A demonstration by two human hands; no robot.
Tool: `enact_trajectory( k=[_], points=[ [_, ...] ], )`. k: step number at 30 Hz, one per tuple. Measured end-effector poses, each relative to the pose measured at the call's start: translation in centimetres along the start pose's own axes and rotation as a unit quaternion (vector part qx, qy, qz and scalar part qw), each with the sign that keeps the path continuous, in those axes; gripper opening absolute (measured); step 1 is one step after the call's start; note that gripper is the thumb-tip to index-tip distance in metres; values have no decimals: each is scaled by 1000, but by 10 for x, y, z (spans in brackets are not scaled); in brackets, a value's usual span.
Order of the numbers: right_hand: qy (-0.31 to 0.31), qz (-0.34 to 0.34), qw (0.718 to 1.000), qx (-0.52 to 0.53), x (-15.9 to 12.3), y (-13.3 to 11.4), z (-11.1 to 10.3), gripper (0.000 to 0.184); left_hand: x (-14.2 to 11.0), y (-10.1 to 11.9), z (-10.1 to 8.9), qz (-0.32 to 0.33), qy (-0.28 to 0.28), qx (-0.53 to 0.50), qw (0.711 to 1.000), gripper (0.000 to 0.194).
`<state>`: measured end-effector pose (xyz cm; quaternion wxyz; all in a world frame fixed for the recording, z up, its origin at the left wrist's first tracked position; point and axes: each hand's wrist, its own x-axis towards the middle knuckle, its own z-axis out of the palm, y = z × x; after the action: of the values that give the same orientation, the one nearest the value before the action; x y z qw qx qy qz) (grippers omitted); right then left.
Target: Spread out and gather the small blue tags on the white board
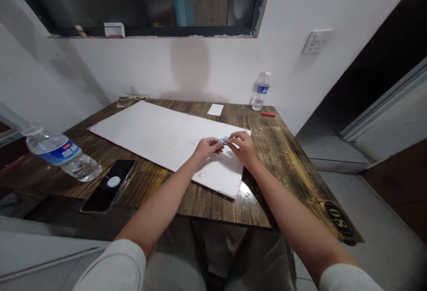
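Note:
My left hand (207,147) and my right hand (243,147) meet over the right part of a large white sheet (160,137) on a wooden table (283,157). Between their fingertips they pinch a small blue and white folded piece (223,139). Both hands have their fingers curled together around it. The piece is too small to tell its shape.
A phone (108,185) lies face up near the front left edge, beside a water bottle (62,154) on its side. Another bottle (260,91) stands at the back right by the wall, with a red pen (268,114) and a small white paper (215,109) nearby. A white cable (128,99) lies at the back left.

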<state>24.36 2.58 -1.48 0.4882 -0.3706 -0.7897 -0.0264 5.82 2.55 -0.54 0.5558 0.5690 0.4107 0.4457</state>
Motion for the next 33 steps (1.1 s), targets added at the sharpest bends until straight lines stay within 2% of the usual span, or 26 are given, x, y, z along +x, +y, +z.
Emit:
enact_trajectory(
  k=[4,8,10,13,16,18,20,22,26,33],
  points=[
    [-7,-11,1000,-15,0,-1,0,14,1,-2,-1,4,7,-46,999,46],
    [-11,3,1000,-14,1,1,-1,19,2,-2,-2,5,31,-33,999,41],
    [-5,41,999,-20,1,8,-3,23,4,-2,-2,6,58,-24,998,37],
    [-16,143,988,-62,-1,27,-7,30,7,-3,-3,5,110,-25,994,33],
    [-81,236,965,-84,-7,49,-10,30,9,-5,-4,6,133,-37,990,31],
    [-148,263,950,-76,-13,60,-9,35,8,-5,-5,9,133,-37,990,31],
    [-209,251,943,-68,-18,68,-7,42,7,-4,-5,8,131,-32,991,31],
    [-224,234,944,-65,-22,73,-4,43,6,-3,-4,6,128,-27,991,31],
    [-181,221,956,-61,-25,77,2,34,6,-2,-2,0,124,-18,992,30],
    [-150,218,962,-65,-27,77,8,28,6,-2,0,-4,131,-6,991,27]
  ],
)
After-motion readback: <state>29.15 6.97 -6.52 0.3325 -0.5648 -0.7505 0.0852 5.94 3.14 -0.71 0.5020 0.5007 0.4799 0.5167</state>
